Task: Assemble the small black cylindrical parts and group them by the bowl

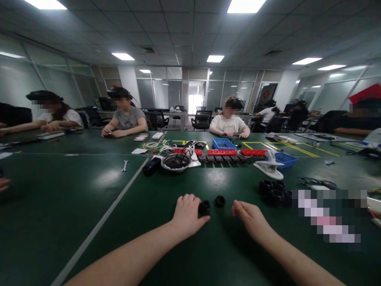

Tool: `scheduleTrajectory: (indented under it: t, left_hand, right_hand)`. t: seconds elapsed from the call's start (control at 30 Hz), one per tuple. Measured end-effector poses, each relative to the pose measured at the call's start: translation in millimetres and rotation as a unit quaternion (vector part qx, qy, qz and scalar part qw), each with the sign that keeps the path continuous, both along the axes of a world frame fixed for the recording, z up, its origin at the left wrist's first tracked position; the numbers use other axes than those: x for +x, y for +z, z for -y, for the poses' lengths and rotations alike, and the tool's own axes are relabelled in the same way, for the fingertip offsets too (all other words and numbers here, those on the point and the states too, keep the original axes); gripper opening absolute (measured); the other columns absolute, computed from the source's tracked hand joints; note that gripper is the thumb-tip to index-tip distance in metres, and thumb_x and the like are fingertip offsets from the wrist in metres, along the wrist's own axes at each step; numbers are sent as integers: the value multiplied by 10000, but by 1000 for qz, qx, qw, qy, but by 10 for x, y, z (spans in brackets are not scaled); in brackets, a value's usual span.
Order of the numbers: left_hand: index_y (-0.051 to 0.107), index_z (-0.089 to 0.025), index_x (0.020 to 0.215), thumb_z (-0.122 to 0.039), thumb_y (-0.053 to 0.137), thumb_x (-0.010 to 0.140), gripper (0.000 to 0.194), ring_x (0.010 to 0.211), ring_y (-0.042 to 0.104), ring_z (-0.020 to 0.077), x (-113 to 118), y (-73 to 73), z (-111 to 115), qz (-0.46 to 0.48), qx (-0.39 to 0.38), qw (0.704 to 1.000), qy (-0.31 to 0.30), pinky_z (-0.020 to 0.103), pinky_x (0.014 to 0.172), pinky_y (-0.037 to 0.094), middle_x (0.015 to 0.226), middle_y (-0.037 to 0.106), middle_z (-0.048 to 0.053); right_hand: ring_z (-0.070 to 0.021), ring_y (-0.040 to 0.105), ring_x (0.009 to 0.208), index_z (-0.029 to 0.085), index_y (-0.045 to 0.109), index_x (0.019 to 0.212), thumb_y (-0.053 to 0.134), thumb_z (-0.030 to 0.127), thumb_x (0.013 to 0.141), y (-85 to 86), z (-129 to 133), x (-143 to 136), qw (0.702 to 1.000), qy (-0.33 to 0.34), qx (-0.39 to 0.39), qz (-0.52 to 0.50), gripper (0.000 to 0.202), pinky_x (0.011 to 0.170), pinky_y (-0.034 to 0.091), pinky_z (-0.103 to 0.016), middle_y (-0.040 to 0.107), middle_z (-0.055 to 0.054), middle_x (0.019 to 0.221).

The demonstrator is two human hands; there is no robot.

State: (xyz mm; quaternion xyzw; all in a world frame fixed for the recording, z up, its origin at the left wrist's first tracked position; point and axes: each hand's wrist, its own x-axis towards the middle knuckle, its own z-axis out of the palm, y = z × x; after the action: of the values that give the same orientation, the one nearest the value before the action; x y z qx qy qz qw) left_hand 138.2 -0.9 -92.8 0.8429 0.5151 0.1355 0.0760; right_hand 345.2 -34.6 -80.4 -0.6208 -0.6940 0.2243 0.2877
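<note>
1. Left hand (187,214) reaches in over the green table (119,238), its thumb and fingers closed about a black cylindrical part (205,207) that sits at the fingertips.
2. Just right of that part, a short black ring (220,201) rests on the tabletop between the two hands, touched by neither.
3. Right hand (253,218) is near the ring, its fingers curled in toward the thumb; whether anything is pinched there, I cannot tell.
4. Farther off, from the left: a wrench (125,166), then a dark handheld device (152,166) beside a round metal dish (175,170) with black cable in it.
5. Next come red strips (222,152) in a row, with a blue bin (223,143) behind them.
6. Farther right, a white clamp (269,170) stands beyond a cluster of black round parts (276,195).
</note>
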Motion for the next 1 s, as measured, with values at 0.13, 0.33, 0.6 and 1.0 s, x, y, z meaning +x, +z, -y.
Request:
scheduleTrajectory:
  t: [0.13, 0.33, 0.6, 1.0]
  left_hand:
    - [559, -190, 905, -484, 559, 687, 367, 912, 462, 243, -8, -27, 22, -1, 19, 1000, 1, 371, 810, 342, 916, 530, 54]
    - [555, -186, 821, -337, 532, 730, 178, 851, 503, 215, -6, -4, 126, -8, 8, 999, -47, 359, 794, 358, 844, 561, 38]
    - [543, -217, 969, -319, 496, 772, 227, 968, 480, 199, 5, 66, 223, 7, -1, 993, -115, 331, 857, 364, 989, 546, 33]
    - [281, -214, 1314, -584, 281, 814, 622, 1292, 124, 249, 12, -149, 144, -25, -70, 990, -121, 454, 1033, 130, 1401, 211, 73]
  right_hand:
    - [-158, 544, 610, 207, 492, 1070, 427, 389, 777, -55, 132, -255, 995, 23, -39, 84, 351, 534, 344, -232, 586, 1, 660]
    - [-171, 573, 679, 215, 541, 962, 570, 459, 680, -103, 66, -492, 986, -13, -36, 165, 374, 511, 327, -214, 621, -27, 773]
    - [-157, 584, 659, 224, 566, 900, 545, 324, 685, -72, 242, -394, 985, -12, -34, 171, 238, 516, 341, -206, 639, -17, 760]
    - [-259, 597, 768, 155, 620, 898, 526, 517, 672, -160, 755, 1213, 948, -230, -66, 209, 437, 639, 441, -328, 630, -116, 860]
